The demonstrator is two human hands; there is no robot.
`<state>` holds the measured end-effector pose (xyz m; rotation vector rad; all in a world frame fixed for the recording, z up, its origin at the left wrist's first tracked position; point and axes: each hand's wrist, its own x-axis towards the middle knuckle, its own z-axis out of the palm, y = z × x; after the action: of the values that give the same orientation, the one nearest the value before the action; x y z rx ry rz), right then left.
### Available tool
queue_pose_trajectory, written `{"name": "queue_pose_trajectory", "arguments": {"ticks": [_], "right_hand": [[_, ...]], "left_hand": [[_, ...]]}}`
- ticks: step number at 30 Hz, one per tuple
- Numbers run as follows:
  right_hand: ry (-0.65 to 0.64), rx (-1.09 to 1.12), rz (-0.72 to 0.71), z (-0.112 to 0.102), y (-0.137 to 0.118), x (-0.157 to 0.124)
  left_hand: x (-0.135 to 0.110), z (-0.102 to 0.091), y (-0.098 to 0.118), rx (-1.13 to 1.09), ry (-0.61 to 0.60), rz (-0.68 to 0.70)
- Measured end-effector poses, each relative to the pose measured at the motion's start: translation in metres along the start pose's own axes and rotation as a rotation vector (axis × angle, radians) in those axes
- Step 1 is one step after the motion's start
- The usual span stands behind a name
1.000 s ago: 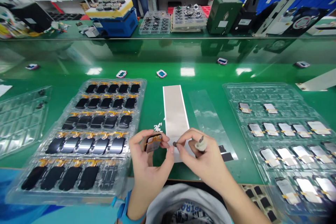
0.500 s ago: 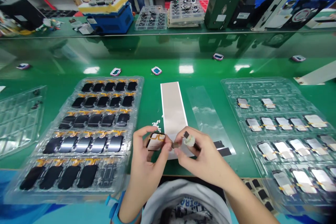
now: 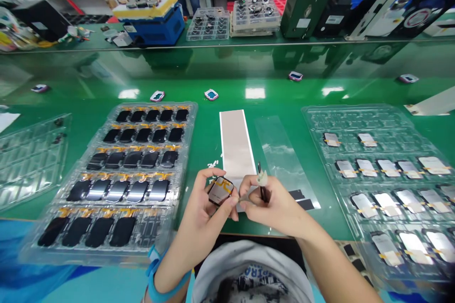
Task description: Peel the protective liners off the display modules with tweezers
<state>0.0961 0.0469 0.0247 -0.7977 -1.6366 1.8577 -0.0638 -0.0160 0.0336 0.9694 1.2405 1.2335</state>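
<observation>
A long green worktop [image 3: 209,132] runs across the view, with a glossy surface that reflects the racks behind it. On its left lies a clear plastic tray [image 3: 192,132] with rows of black-faced display modules, each trailing an orange flex cable. On its right, a second clear tray [image 3: 320,118] holds rows of modules with pale backs and yellow-orange tabs, some of its pockets unfilled. Between the trays lie a pale strip of film [image 3: 236,142] with white edges and, just beside it, a transparent strip [image 3: 280,151] with two small black pieces [image 3: 302,200] near its end.

Over the near end of the pale strip, the left hand [image 3: 197,215] is closed around a single display module [image 3: 221,191], held tilted by its edges with the orange flex facing up. The right hand [image 3: 275,206] is also closed, pinching a slim dark stick [image 3: 262,192] topped by a whitish tuft. A small dark tip [image 3: 240,198] projects from those fingers toward the module, almost touching it. A blue wristband [image 3: 164,277] circles the left wrist.
</observation>
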Motion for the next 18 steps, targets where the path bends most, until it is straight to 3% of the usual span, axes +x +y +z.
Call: {"name": "queue_pose_trajectory", "arguments": {"ticks": [2,5,7,10,14,18], "right_hand": [[0.04,-0.061,-0.064,-0.002,0.001,-0.001],[0.172,-0.366,-0.33,-0.007,0.0,-0.008],[0.167,-0.656,-0.509,-0.012,-0.001,-0.014],[0.111,-0.964,-0.635,-0.017,-0.002,-0.024],[0.116,-0.969,-0.688,-0.018,-0.002,-0.027],[0.137,-0.826,-0.61,-0.019,0.0,-0.028]], "left_hand": [[-0.001,-0.001,-0.003,-0.049,0.006,0.001],[-0.001,-0.003,-0.008,-0.112,0.031,-0.004],[-0.001,-0.004,-0.009,-0.139,0.002,-0.042],[0.0,-0.004,-0.008,-0.197,-0.089,-0.11],[-0.001,-0.004,-0.005,-0.306,-0.152,-0.183],[-0.002,-0.005,-0.005,-0.324,-0.18,-0.186]]}}
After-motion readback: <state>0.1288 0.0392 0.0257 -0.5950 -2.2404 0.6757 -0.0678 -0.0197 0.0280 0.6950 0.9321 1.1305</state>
